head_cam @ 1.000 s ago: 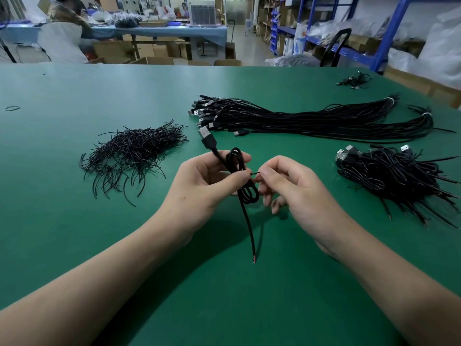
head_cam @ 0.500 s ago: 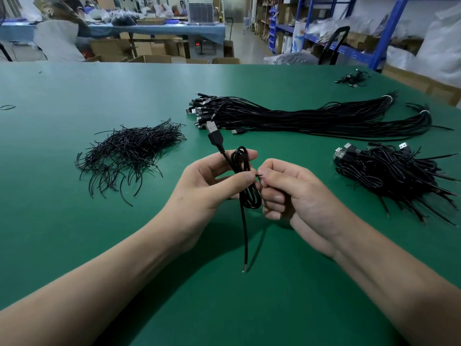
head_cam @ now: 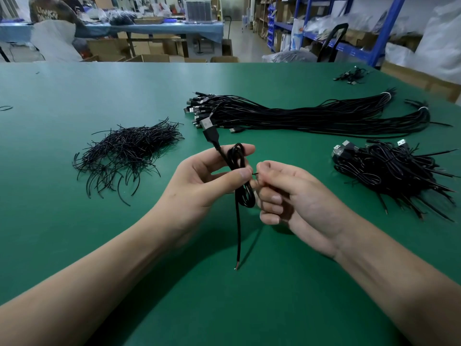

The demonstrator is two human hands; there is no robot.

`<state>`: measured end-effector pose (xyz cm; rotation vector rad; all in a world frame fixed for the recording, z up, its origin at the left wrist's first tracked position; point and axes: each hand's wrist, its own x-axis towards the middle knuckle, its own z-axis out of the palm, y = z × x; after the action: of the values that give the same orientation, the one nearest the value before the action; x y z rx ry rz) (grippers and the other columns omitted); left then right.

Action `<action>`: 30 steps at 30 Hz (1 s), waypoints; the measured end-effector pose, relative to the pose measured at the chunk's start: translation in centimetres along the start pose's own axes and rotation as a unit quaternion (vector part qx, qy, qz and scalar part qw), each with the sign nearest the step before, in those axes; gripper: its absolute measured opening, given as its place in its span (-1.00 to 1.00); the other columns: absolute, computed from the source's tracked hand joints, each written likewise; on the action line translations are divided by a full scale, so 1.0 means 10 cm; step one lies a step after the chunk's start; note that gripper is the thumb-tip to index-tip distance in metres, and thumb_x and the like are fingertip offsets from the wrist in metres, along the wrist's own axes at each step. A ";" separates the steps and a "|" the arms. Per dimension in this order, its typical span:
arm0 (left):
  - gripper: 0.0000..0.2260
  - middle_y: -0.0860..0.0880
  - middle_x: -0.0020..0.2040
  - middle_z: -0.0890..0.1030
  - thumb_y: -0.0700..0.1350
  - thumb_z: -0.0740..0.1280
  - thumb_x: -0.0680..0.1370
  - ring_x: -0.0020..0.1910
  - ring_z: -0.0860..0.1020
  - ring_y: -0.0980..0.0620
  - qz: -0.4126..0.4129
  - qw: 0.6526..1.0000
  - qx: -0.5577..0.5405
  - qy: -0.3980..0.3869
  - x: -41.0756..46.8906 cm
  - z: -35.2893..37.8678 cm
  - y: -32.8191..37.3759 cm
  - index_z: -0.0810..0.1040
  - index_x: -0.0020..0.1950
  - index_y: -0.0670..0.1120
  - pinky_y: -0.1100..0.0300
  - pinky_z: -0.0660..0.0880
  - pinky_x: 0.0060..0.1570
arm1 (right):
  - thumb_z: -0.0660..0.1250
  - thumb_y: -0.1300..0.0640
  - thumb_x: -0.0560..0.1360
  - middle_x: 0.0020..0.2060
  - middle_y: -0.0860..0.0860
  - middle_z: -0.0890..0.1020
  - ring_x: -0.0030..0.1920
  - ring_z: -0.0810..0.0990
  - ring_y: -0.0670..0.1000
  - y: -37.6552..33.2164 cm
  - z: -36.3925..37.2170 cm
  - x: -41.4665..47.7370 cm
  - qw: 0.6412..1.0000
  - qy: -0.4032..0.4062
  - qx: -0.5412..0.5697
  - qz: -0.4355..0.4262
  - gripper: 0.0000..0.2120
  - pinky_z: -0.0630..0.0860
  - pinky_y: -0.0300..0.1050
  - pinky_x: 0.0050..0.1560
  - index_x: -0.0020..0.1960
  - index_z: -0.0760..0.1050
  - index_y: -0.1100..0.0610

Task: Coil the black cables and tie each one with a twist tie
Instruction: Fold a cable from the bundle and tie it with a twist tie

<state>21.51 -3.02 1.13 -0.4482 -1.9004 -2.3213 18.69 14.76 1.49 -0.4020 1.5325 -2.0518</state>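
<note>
While left hand (head_cam: 199, 181) pinches cable (head_cam: 236, 158), twist tie (head_cam: 255, 174) alongside

On the table (head_cam: 74, 245), the tie pile (head_cam: 129, 148) lies left of the hands and the coiled pile (head_cam: 389, 171) right. The straight cables (head_cam: 311, 118) lie behind both, with a small clump (head_cam: 351, 76) farther back right. The coil (head_cam: 239, 168) sits between the left hand (head_cam: 207, 181) and the right hand (head_cam: 296, 193), above the table. A tie (head_cam: 255, 174) runs from coil to right hand.

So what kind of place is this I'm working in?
Most likely a warehouse or small factory packing area: blue storage racks loaded with boxes and bags at the right, cardboard boxes behind the green worktable, and bulk piles of black cables and twist ties on it.
</note>
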 end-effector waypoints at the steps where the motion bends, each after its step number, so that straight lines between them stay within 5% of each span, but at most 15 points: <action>1: -0.74 0.01 -0.09 0.65 -0.24 0.48 0.48 -0.15 0.65 0.03 0.000 1.000 0.009 0.010 0.00 0.01 0.00 0.68 0.15 -0.05 0.21 0.55 -0.03 | 0.27 -0.12 0.60 -0.47 -0.05 0.28 -0.45 0.20 -0.06 0.01 0.00 0.00 1.000 0.002 -0.003 0.009 -0.69 0.25 -0.23 -0.47 -0.19 0.42 0.08; 4: -0.75 0.06 -0.10 0.68 -0.23 0.47 0.50 -0.13 0.67 0.03 0.007 0.997 0.070 0.018 -0.03 0.03 0.00 0.67 0.16 -0.05 0.21 0.56 -0.01 | 0.23 -0.34 0.52 -0.49 -0.04 0.28 -0.50 0.17 -0.06 0.03 0.01 0.00 0.998 0.009 -0.040 0.042 -0.54 0.14 -0.22 -0.50 -0.27 0.41 0.04; 8: -0.75 0.05 -0.10 0.72 -0.22 0.46 0.53 -0.10 0.70 -0.05 0.041 0.980 0.190 0.033 -0.06 0.07 0.01 0.68 0.15 0.03 -0.02 0.62 -0.04 | 0.23 -0.33 0.55 -0.51 -0.05 0.25 -0.51 0.14 -0.07 0.03 0.01 0.01 0.995 0.035 -0.080 0.039 -0.52 0.12 -0.25 -0.55 -0.35 0.39 0.00; 17: -0.76 0.16 -0.11 0.73 -0.27 0.49 0.51 -0.10 0.70 0.19 0.120 0.938 0.314 0.088 -0.09 0.11 -0.02 0.69 0.11 0.00 0.26 0.61 -0.04 | 0.22 -0.28 0.59 -0.55 -0.08 0.25 -0.56 0.13 -0.10 0.10 0.12 0.02 0.993 0.082 -0.072 0.031 -0.49 0.10 -0.27 -0.58 -0.42 0.42 -0.01; 22: -0.77 0.19 -0.11 0.73 -0.26 0.51 0.49 -0.10 0.70 0.23 0.155 0.929 0.324 0.095 -0.10 0.14 -0.02 0.71 0.08 0.00 0.37 0.57 0.00 | 0.21 -0.22 0.61 -0.54 -0.09 0.22 -0.55 0.11 -0.12 0.15 0.19 0.03 0.988 0.141 -0.061 -0.011 -0.52 0.06 -0.27 -0.58 -0.35 0.34 0.06; 30: -0.80 0.04 -0.07 0.75 -0.20 0.48 0.50 -0.06 0.73 0.04 0.066 0.976 0.197 0.059 -0.06 0.11 -0.03 0.71 0.07 0.04 0.12 0.63 0.09 | 0.17 -0.09 0.69 -0.55 -0.19 0.28 -0.52 0.18 -0.15 0.14 0.18 0.02 0.952 0.190 -0.210 -0.117 -0.48 0.16 -0.26 -0.44 -0.44 0.44 -0.03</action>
<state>22.19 -1.98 0.82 -0.3674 -2.1269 -1.7858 19.83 12.92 0.72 -0.3733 2.2680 -2.0525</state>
